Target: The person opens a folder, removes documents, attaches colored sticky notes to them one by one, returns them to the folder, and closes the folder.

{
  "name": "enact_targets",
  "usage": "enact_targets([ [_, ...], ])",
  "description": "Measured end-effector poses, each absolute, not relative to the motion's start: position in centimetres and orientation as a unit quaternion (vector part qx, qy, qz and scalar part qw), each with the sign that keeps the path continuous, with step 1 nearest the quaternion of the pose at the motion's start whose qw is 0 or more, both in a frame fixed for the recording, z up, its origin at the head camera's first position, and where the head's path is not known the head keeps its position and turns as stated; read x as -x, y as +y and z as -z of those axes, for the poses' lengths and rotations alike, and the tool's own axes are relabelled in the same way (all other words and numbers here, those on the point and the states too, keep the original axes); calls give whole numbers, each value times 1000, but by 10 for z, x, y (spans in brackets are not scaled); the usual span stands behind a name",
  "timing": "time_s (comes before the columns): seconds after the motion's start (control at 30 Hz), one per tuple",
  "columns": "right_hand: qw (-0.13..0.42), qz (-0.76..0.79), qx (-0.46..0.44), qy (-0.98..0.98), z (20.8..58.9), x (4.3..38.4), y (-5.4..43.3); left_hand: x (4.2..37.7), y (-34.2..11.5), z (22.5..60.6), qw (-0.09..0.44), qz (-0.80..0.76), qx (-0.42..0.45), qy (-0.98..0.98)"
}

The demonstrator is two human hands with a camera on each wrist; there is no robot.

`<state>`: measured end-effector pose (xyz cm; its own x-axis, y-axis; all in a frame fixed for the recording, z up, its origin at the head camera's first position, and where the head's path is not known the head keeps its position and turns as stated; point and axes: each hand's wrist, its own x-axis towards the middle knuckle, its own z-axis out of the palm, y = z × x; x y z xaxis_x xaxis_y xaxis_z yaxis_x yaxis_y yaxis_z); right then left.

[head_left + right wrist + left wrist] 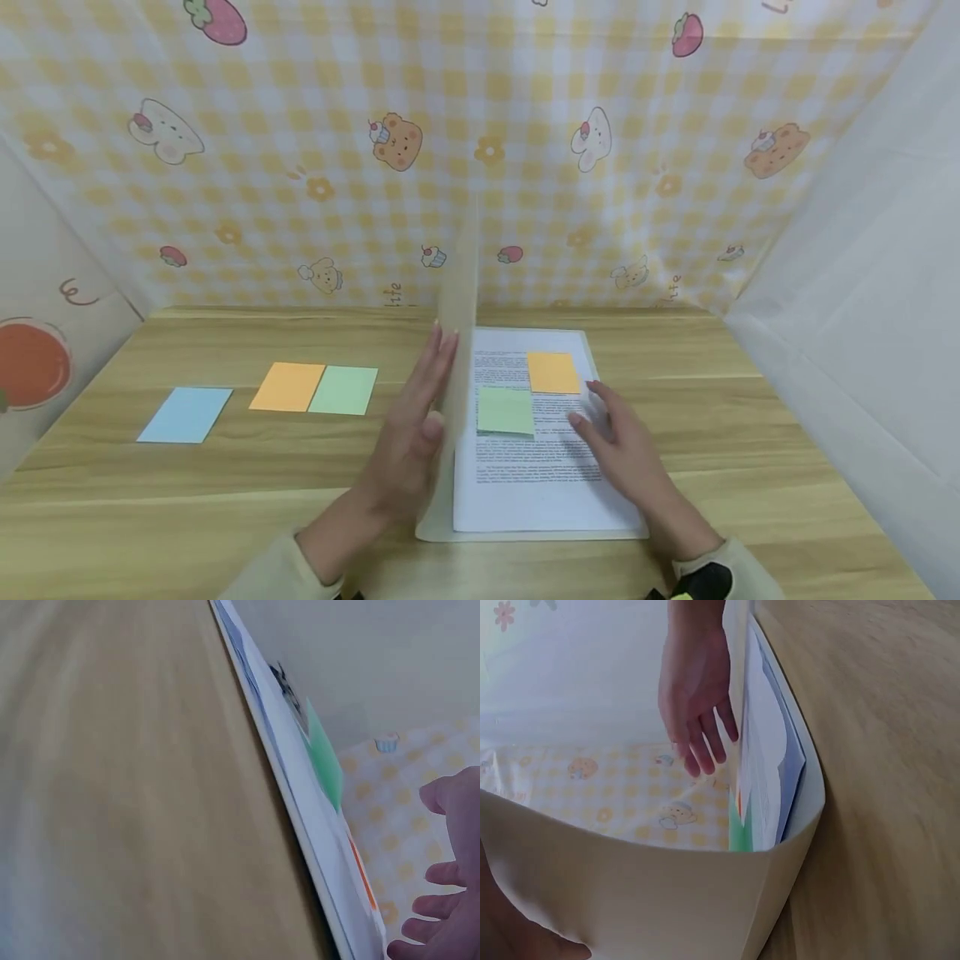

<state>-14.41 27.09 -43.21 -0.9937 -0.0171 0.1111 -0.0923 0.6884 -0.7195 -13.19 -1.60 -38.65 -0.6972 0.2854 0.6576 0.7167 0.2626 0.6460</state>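
Note:
A pale file folder lies on the table with its cover (459,367) standing upright. My left hand (408,442) rests flat against the outside of that cover, fingers straight. Inside the folder is a stack of printed sheets (540,508). An orange sticky note (553,372) and a green sticky note (506,408) sit on the top sheet; the green one's lower edge lifts a little. Over the right side of the sheets, my right hand (633,458) holds nothing, its thumb and index finger spread close to the orange note. In the right wrist view the green note (324,757) sticks up from the paper.
Left of the folder, a blue note (185,415), an orange note (287,387) and a green note (343,390) lie on the wooden table (750,483). A yellow checked cloth (487,108) hangs behind the table, and white sheeting (862,292) walls the right side.

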Motion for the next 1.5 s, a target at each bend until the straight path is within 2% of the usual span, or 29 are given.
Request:
enact_targets([
  [0.13,19,-421,3,-907,425,149,285,133,-9,387,161,481,327,-797],
  [0.27,12,-428,4,-904,417,152,297,133,-2,388,95,447,316,-831],
  [0.57,-11,-504,0,-864,393,152,318,134,16,398,-19,321,272,-907],
  [0.77,-6,-514,-25,-857,367,147,327,133,24,406,-44,290,270,-917],
  [0.93,-3,-404,-71,-912,350,132,324,134,32,412,-52,248,275,-927],
  [1.07,18,-292,-131,-947,361,128,303,135,37,417,-63,226,275,-932],
  [1.27,-9,-247,-200,-948,398,134,285,138,41,417,-95,229,271,-930],
  [1.5,-18,-244,-204,-948,428,137,281,142,43,414,-120,240,261,-927],
])
